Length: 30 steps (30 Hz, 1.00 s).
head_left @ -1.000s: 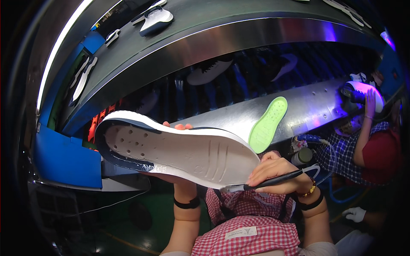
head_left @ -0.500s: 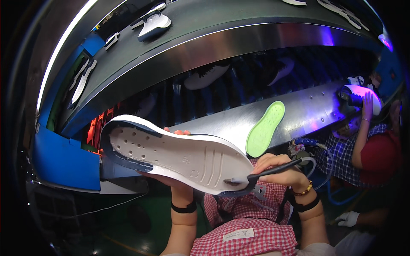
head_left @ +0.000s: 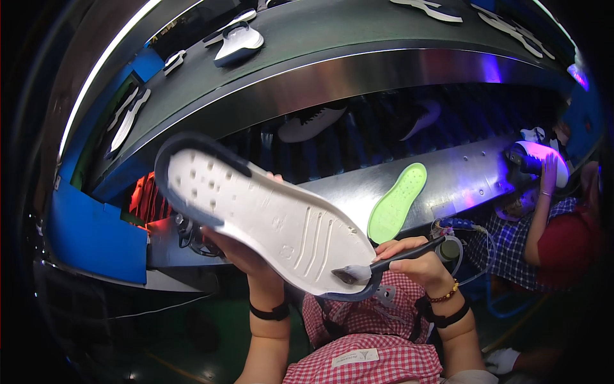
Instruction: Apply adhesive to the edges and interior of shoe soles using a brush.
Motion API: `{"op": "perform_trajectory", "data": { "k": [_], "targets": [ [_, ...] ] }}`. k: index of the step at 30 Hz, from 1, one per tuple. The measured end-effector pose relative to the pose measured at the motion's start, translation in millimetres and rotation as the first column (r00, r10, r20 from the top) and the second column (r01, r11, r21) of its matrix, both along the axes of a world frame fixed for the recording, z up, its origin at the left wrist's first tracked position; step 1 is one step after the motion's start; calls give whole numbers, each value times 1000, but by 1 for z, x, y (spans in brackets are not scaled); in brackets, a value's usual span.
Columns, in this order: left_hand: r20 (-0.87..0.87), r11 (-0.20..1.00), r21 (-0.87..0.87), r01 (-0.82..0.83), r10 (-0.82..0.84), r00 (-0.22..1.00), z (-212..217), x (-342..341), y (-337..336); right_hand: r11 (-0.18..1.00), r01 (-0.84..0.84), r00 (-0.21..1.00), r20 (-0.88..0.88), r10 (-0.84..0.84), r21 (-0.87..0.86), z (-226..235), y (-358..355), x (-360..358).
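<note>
A large white shoe sole (head_left: 256, 214) with a dark navy rim at the heel and toe lies tilted across the middle, its hollow inner face up. My left hand (head_left: 240, 253) grips it from below near the heel and waist; some fingertips show over the far edge, and most of the hand is hidden. In my right hand (head_left: 419, 259) is a black-handled brush (head_left: 409, 254), pinched between thumb and fingers. Its wet-looking bristles touch the inner face by the toe. Right-hand fingers also lie close to the toe rim.
A lime-green sole-shaped piece (head_left: 398, 201) rests on the metal ledge (head_left: 339, 189). Beyond is a dark green conveyor (head_left: 332, 35) bearing several soles. Dark shoes with pale soles (head_left: 312, 125) sit beneath it. At right, a co-worker's hand (head_left: 549, 171) touches a shoe under violet light, beside tubing (head_left: 489, 246).
The sole has tipped, its heel end rising and its inner face turning more toward me. The brush has shifted slightly at the toe, with my right hand a little lower.
</note>
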<state>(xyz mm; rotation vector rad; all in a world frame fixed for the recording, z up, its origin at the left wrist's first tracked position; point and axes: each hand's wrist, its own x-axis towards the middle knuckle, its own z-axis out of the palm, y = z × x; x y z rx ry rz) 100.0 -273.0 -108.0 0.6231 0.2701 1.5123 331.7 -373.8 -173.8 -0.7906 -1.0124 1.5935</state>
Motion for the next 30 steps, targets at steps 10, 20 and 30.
{"op": "perform_trajectory", "data": {
  "k": [10, 20, 30],
  "targets": [
    [-180, 969, -73, 238, -247, 952, -76, 21, -47, 950, 108, 806, -534, -256, -294, -10, -22, -41],
    [-32, 960, -123, 251, -257, 966, -66, 12, -39, 937, 180, 943, 219, -250, 298, 12, -10, -43],
    [-28, 970, -110, 217, -221, 975, -66, 15, -30, 895, -159, 934, 357, 0, 418, 36, 0, -34]
  ]
}}
